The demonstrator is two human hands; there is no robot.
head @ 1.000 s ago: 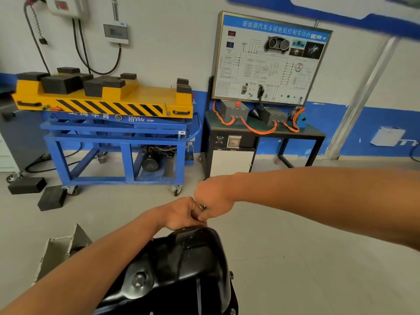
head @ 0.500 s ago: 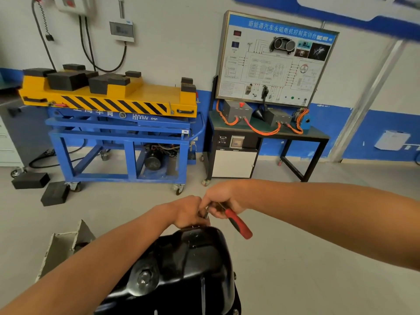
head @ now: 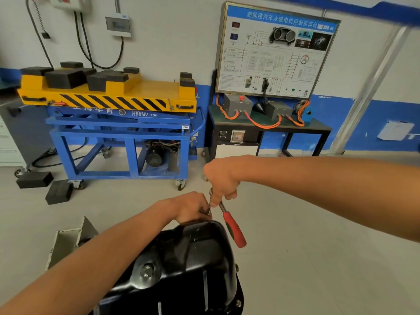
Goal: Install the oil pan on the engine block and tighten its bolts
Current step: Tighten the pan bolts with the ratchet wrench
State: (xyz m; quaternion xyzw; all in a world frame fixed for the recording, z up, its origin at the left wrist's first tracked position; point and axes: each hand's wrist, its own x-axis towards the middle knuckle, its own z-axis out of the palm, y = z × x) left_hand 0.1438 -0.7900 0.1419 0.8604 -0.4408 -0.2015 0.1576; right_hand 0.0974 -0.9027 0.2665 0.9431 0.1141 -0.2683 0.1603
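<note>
Oil pan (head: 193, 258); board (head: 272, 53) titled 新能源汽车永磁电机控制实训台.

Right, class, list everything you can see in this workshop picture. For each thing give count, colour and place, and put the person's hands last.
oil pan: one, black, bottom centre
drain plug: one, silver, on the pan's left face
ratchet: one, red handle, steel shaft, at the pan's far edge
lift table: one, yellow top, blue frame, back left
rubber blocks: two on the floor, black, left of the lift table; more on its top
training board: one, white, blue header, back wall
bench: one, black, under the board
cables: several, orange, on the bench
metal channel: one, grey, floor, lower left
left hand: at the pan's far edge, pinches the ratchet's socket end
right hand: just above, grips the ratchet near its head
</note>
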